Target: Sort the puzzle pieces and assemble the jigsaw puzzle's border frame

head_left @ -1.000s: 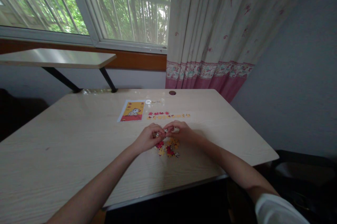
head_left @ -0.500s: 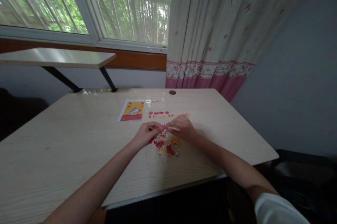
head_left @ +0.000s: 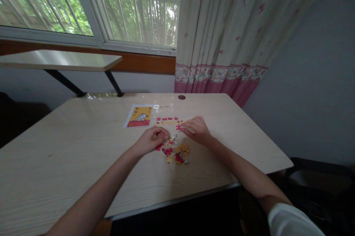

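My right hand [head_left: 196, 129] pinches a pink-red jigsaw piece [head_left: 179, 127] between thumb and fingertips, just above the table. My left hand [head_left: 154, 139] rests at the left edge of a loose pile of jigsaw pieces [head_left: 168, 151], its fingers curled in. Whether anything sits inside those fingers is hidden. The pile mixes red, yellow and white pieces. Beyond my hands lies a short row of red pieces [head_left: 167, 119], with a row of yellow pieces [head_left: 169, 122] just nearer to me. My right hand covers the right end of the yellow row.
A picture card [head_left: 140, 116] of a white animal on yellow and red lies left of the rows. Several small pieces [head_left: 164, 107] are farther back. A round cable hole [head_left: 181, 97] is near the table's [head_left: 91, 147] far edge. A raised shelf [head_left: 61, 60] stands at the back left.
My right hand has moved away from my left, slightly right and farther back, carrying the red jigsaw piece. My left hand has drawn back a little to the left, fingers curling.
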A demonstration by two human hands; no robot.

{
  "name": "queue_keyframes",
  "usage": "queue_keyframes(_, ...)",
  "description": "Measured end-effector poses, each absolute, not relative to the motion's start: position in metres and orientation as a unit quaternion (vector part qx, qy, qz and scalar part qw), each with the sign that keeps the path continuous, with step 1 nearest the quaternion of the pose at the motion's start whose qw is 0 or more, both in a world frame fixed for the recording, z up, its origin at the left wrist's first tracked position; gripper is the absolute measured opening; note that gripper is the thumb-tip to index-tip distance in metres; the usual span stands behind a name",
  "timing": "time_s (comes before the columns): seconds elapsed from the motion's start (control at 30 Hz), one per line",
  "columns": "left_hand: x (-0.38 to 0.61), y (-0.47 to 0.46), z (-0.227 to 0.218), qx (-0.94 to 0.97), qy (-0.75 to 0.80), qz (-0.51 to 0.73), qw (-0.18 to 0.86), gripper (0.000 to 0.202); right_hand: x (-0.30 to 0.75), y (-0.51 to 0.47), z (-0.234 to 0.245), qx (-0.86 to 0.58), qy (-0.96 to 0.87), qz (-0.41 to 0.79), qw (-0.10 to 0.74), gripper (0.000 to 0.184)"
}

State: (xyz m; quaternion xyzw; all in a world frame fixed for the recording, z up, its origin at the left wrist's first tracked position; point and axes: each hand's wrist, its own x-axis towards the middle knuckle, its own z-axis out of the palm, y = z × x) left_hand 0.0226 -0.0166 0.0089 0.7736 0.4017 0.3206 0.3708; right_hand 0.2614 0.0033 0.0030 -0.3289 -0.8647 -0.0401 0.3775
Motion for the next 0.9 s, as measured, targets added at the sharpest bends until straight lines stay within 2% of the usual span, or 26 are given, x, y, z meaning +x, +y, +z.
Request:
queue_keyframes(0.13,0.013,-0.017,0.022,0.829,0.384,0.265,0.308,0.014,0.267,0.005,0.007,-0.350,-0.852,-0.036,0.388,0.018)
queue_keyframes(0.33,0.007,-0.014,0.021,0.841,0.386,0.202,0.321,0.015,0.274,0.025,0.007,-0.418,-0.825,0.010,0.380,0.023)
queue_keyframes(0.57,0.006,-0.010,0.011,0.845,0.389,0.190,0.313,0.018,0.282,0.077,-0.008,-0.511,-0.799,0.167,0.270,0.020)
queue_keyframes(0.9,0.009,-0.013,0.011,0.852,0.386,0.182,0.302,0.017,0.271,0.086,-0.009,-0.553,-0.786,0.160,0.226,0.020)
